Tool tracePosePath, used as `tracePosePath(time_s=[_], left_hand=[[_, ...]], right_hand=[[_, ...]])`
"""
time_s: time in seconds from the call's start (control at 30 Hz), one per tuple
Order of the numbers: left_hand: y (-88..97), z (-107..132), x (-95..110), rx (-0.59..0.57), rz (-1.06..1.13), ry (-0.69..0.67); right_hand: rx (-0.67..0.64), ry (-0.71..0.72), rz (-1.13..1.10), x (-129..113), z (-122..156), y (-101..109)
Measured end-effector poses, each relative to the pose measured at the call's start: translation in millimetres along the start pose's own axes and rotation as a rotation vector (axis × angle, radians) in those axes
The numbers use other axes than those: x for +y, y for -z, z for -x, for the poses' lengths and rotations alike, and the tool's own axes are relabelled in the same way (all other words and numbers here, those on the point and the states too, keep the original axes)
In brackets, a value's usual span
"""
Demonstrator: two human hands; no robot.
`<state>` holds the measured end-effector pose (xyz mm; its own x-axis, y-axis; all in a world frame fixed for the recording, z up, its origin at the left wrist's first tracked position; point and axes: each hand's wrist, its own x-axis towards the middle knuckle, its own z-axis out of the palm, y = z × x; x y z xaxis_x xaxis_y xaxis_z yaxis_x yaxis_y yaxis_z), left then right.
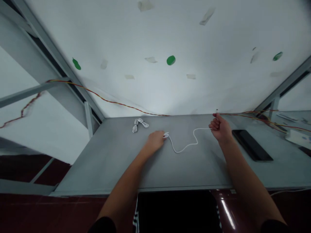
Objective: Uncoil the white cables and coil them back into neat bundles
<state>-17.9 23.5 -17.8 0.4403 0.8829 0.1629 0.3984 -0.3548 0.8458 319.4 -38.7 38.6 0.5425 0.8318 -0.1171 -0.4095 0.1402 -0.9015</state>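
A thin white cable [186, 148] runs between my two hands, sagging in loose bends over the grey tabletop. My left hand [156, 139] is closed on it near the middle of the table, with a few small loops showing at the fingertips. Farther right, my right hand [220, 127] is closed around the other end, and a small white tip stands up above the thumb. Beyond my left hand lies a bundled white cable [139, 124], folded and bound with a dark tie. Just right of my right hand is a black phone-like slab [252, 145].
A white panel [157, 90] with green stickers and tape scraps rises behind the grey table [116, 158]. Twisted red-yellow wires [114, 102] run along its base. Metal frame posts [88, 119] stand at the left. A white object [298, 137] lies at the far right.
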Motion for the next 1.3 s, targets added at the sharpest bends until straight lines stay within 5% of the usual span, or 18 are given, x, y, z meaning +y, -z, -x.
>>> tracePosePath(time_s=[0.23,0.33,0.47,0.6,0.67,0.83,0.93,1.1,1.3], left_hand=[[2.2,-1.4,38.6,-0.077,0.798,0.201],[4.0,-1.8,44.6,-0.029,0.975,0.23],[1.7,-7.2,36.8,0.198,0.7,0.219],[1.6,-9.1,30.5,0.214,0.496,0.167],[3.9,-5.9,31.9,0.134,0.282,0.129],[3.1,4.2,37.5,-0.337,-0.386,-0.057],[-1.9,6.5,38.2,-0.378,-0.448,-0.134],[-2.2,6.1,47.3,-0.164,0.317,-0.057],[9.7,1.8,55.2,0.013,1.16,0.179]], right_hand=[[-0.015,0.016,-0.007,6.5,1.1,-2.8],[-0.024,-0.006,-0.034,10.2,4.1,-7.7],[-0.02,-0.041,-0.072,10.6,7.0,-12.5],[0.0,-0.043,-0.137,6.9,5.7,-12.9],[0.034,-0.01,-0.164,5.0,3.2,-11.5],[0.122,0.049,-0.145,2.0,-3.3,-5.1],[0.104,0.077,-0.172,1.0,-4.2,-4.0],[0.085,0.241,-0.085,6.5,4.3,-16.0],[-0.074,0.443,0.398,27.5,31.6,-39.2]])
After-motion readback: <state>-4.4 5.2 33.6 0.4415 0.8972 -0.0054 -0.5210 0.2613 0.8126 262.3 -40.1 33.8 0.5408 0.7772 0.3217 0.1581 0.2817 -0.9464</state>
